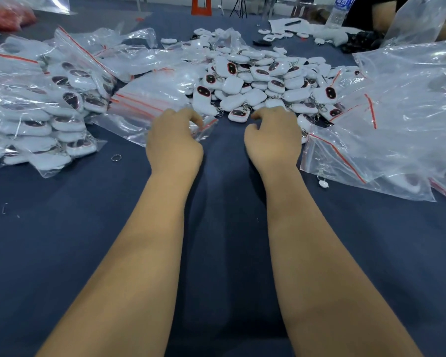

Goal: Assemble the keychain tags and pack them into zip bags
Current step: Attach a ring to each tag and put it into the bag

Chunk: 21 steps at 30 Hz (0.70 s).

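- Both arms reach forward over the dark blue cloth-covered worktop (88, 253) toward the supplies.
- The left hand (174, 140) has its fingers (191, 117) curled down onto the near edge of a stack of empty clear plastic zip bags with red seal strips (150, 104); they look to be pinching the top bag, though the contact itself is hidden behind the knuckles.
- The right hand (273, 140) has its fingers (268, 112) bent at the near foot of the heap of white rounded plastic keychain tags with dark oval faces (255, 76); whether they have closed on a tag I cannot tell.
- One white tag (238, 115) lies loose just beyond and between the two sets of fingers.
- To the left of the left fingers sit filled clear bags of tags (36, 112); to the right of the right fingers more crumpled clear bags (397, 112) spread out.
- A small loose metal split ring (116, 157) lies on the cloth, on the near side of the left fingers.
- Risks, as I judge them: the slick bags cling together, so two may lift as one; metal chains tangled in the heap may drag extra tags along; a tag might be packed without its ring.
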{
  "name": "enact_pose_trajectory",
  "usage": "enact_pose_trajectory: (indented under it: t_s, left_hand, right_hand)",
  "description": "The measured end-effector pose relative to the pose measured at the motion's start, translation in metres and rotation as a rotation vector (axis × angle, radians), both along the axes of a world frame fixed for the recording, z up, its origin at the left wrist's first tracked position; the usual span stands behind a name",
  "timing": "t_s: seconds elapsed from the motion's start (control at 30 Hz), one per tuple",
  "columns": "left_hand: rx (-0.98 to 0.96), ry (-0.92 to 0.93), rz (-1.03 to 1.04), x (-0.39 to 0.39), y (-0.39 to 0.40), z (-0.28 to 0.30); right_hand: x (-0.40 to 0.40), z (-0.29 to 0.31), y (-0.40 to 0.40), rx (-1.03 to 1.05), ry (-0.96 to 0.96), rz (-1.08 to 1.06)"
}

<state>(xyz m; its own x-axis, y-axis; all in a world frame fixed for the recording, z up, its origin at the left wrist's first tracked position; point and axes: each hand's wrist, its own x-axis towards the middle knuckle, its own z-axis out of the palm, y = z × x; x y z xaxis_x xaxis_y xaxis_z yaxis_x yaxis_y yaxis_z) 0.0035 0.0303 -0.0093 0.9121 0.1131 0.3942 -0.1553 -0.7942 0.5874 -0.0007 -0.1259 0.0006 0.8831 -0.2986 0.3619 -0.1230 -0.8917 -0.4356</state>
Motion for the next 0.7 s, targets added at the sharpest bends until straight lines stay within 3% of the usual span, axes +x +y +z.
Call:
enact_pose_trajectory:
  t_s: [0.13,0.37,0.57,0.63,0.7]
  left_hand:
    - [-0.067,-0.054,0.164,-0.003,0.005,0.003]
    - [-0.076,-0.050,0.039,-0.006,-0.010,0.004]
    - [-0.133,0.000,-0.107,0.000,-0.007,0.000]
    - [-0.113,0.026,-0.131,0.001,-0.008,-0.001]
    - [-0.073,0.044,-0.161,0.001,-0.009,-0.002]
  right_hand:
    - [0.001,-0.007,-0.005,-0.084,0.097,-0.200]
    - [0.003,-0.008,-0.005,-0.054,0.072,-0.291]
    - [0.003,-0.007,-0.007,-0.083,0.062,-0.224]
    - [0.003,-0.003,-0.007,-0.075,0.013,-0.128]
    - [0.005,-0.002,-0.004,0.072,-0.010,0.034]
